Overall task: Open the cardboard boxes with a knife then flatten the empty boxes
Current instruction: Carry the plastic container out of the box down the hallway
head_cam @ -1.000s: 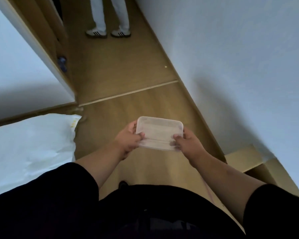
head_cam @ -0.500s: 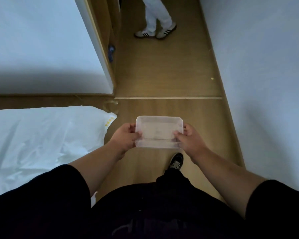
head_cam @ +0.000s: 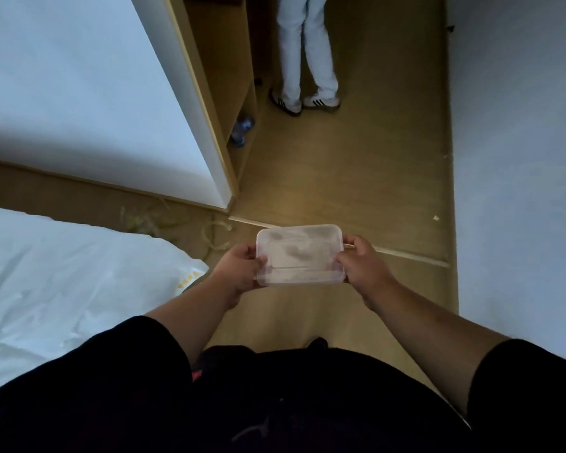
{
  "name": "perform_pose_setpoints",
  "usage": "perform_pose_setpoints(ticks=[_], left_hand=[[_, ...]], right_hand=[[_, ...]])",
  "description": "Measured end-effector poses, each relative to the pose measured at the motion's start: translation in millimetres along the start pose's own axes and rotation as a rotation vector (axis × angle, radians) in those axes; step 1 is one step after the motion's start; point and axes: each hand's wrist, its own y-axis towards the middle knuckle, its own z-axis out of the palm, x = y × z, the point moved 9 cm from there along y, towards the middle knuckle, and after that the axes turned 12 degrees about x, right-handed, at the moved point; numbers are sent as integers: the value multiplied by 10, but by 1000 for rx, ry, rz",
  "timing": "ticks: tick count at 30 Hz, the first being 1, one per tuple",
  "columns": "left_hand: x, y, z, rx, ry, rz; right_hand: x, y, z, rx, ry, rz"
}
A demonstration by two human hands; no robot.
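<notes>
while a person stands over a wooden floor (head_cam: 356,178), both bare hands carry a clear plastic container (head_cam: 299,255) level in front of the body. the left hand (head_cam: 241,273) has its grip closed on the container's left end, thumb on top and fingers curled beneath; the right hand (head_cam: 363,266) grasps the right end the same way, thumb lying over the lid's near corner. the container is lidded and shallow, with cloudy smudges showing through the top; what it holds cannot be told. black short sleeves and dark clothing (head_cam: 275,403) fill the bottom of the view, and the tip of a dark shoe (head_cam: 317,343) shows just below the hands. a bed with a white cover (head_cam: 62,289) lies to the left, its corner near the left wrist. loose pale strips (head_cam: 164,223) are scattered on the floor beside the bed, at the foot of a white wardrobe panel (head_cam: 95,93). past that panel, open wooden shelves (head_cam: 229,93) hold a small blue object on the lowest level. further up the passage, a second person's legs in pale trousers (head_cam: 304,47) and striped trainers stand on the floor near the shelves. a white wall (head_cam: 520,158) runs down the right side. no cardboard box or knife appears in this view.
</notes>
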Motion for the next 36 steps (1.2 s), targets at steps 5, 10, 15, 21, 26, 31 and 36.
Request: perform_pose_setpoints(ticks=[5, 10, 15, 21, 26, 31, 36], left_hand=[[-368, 458, 217, 4, -15, 14], [-619, 1036, 218, 8, -34, -25], [-1000, 1674, 83, 38, -83, -48], [-1830, 2362, -302, 73, -69, -57], [-2347, 2709, -619, 55, -38, -50], [-2608, 2969, -915, -24, -71, -45], [-2873, 3174, -1119, -65, -138, -47]], right_hand=[[187, 446, -349, 18, 47, 28], [426, 965, -550, -3, 56, 59], [793, 1683, -619, -8, -36, 98], [1376, 2517, -545, -33, -59, 109], [1777, 2994, -391, 27, -213, 174], [2169, 3511, -269, 111, -329, 201], [2561, 4133, -72, 213, -392, 181]])
